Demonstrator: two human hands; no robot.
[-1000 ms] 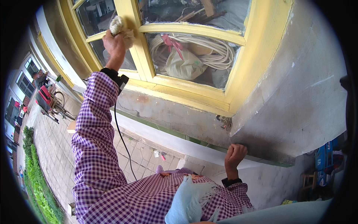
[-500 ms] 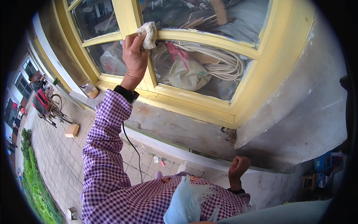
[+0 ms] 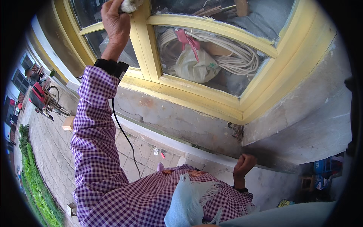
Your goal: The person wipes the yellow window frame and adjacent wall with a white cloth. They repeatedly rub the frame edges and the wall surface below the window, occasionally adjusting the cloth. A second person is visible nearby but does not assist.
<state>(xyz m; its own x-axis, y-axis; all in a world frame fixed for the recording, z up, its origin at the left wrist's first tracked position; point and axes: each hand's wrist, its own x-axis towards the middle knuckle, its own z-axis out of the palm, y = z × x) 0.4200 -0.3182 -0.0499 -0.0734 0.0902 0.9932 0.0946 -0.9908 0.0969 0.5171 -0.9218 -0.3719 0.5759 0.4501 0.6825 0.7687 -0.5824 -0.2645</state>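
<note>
My left hand (image 3: 116,24) is raised at the top left, its fingers closed around a crumpled whitish cloth (image 3: 131,5). The cloth is partly cut off by the upper rim of the view and lies by the upright of the yellow window frame (image 3: 144,49). Glass panes (image 3: 227,85) fill the frame, with a coil of pale hose or cable (image 3: 236,56) and a tied pale bag (image 3: 196,68) behind them. Low on the right, my right hand (image 3: 245,165) is curled into a fist beside the ledge, with nothing seen in it.
Below the window runs a worn grey sill (image 3: 170,113). A rusty metal piece (image 3: 236,130) sits at its corner. On the paving to the left are a cardboard box (image 3: 69,123) and a parked cycle (image 3: 55,104), with a seated person (image 3: 33,76) beyond. A black cord (image 3: 123,130) hangs from my left wrist.
My left hand has moved up and left with the cloth, off the crossing of the window bars. The view has shifted slightly. My right hand stays curled near the ledge.
</note>
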